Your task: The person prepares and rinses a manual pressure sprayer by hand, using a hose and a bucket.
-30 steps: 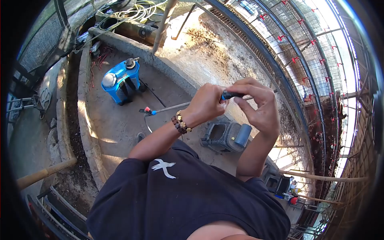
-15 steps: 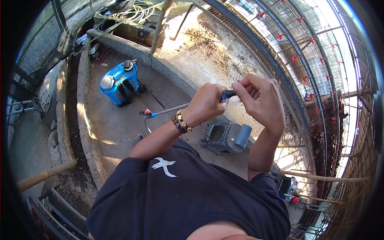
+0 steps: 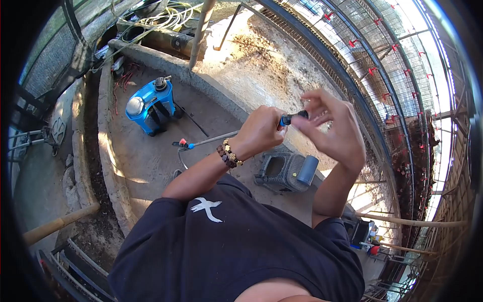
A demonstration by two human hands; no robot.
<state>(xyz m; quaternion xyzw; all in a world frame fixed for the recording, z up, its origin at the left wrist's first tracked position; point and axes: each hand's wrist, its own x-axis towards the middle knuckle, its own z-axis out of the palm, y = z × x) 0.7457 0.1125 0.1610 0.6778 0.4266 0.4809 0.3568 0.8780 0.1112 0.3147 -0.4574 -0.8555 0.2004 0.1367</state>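
My left hand (image 3: 260, 127) is closed around the far end of a spray wand (image 3: 217, 137), whose thin tube runs back to a red and blue fitting. Past my fist sticks out the wand's black nozzle (image 3: 302, 115), with a blue ring near its base. Close around the nozzle is my right hand (image 3: 334, 128), its fingers parted and the thumb blurred just below the black tip. On the ground to the left stands a blue backpack sprayer (image 3: 150, 107) with a pale cap and black straps.
A dark grey moulded case with a cylinder (image 3: 285, 172) lies below my hands. A low concrete curb (image 3: 151, 59) runs behind the sprayer. A bamboo post (image 3: 202, 34) rises beside coiled hoses (image 3: 173, 15). Wire cages with red drinkers (image 3: 372, 70) line the right.
My right thumb and fingers have loosened from the nozzle and spread, uncovering more of its black tip. My left hand stays in place on the wand.
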